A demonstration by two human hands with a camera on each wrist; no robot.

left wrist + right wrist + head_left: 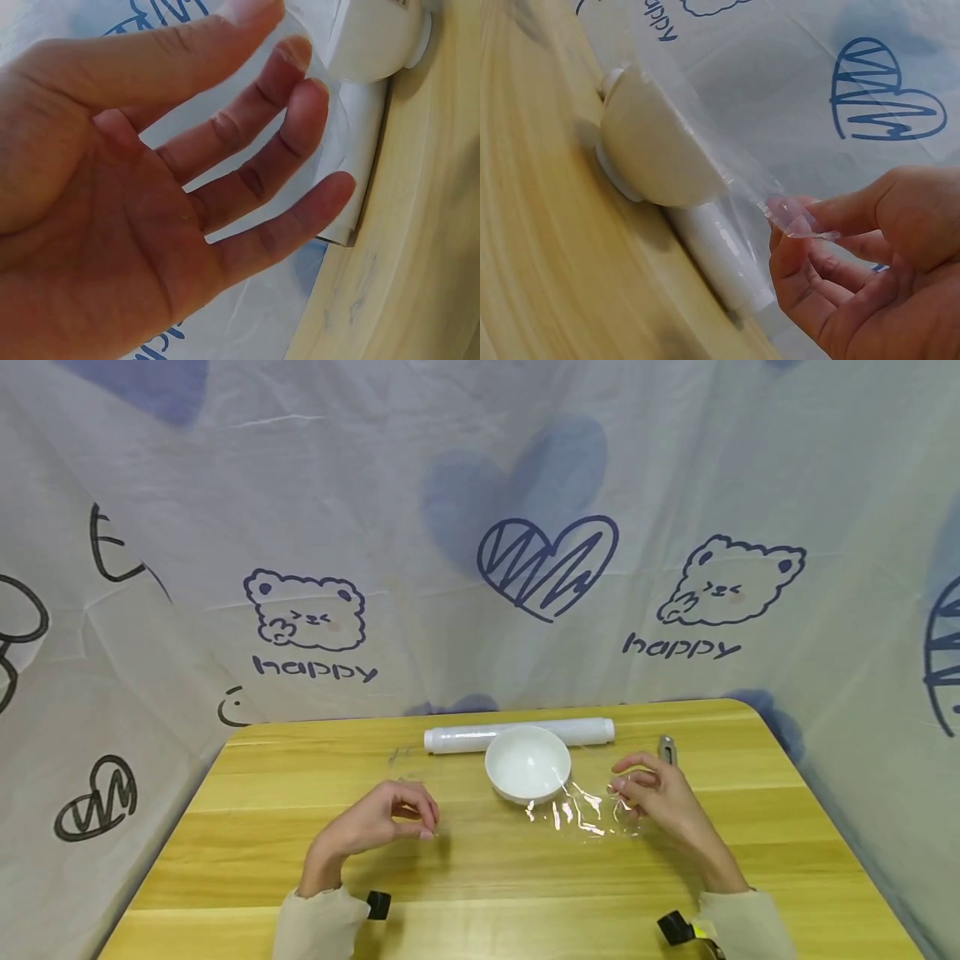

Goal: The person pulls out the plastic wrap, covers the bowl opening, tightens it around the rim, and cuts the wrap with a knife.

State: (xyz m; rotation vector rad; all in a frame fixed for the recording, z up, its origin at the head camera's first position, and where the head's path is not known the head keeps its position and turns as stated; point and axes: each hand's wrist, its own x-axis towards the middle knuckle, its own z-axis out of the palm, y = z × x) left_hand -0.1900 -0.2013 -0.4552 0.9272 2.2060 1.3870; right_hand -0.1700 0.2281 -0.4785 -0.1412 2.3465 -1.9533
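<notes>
A white bowl (pixel 528 764) stands upright on the table. Clear cling film (pixel 581 814) stretches over it, its creases catching light at the front right. Right of the bowl, my right hand (pixel 663 797) pinches a gathered edge of the film between thumb and fingers, plain in the right wrist view, where the film (pixel 742 180) runs across the bowl's rim. To the bowl's left, my left hand (pixel 382 818) has thumb and index fingertips together at the film's other side; the other fingers are loosely bent. The film at those fingertips is barely visible.
Behind the bowl lies a white roll of cling film (pixel 457 739). A grey-handled cutter (pixel 667 750) sits beyond my right hand, partly hidden by it. The wooden table (pixel 465 902) ends at a printed cloth backdrop (pixel 420 635).
</notes>
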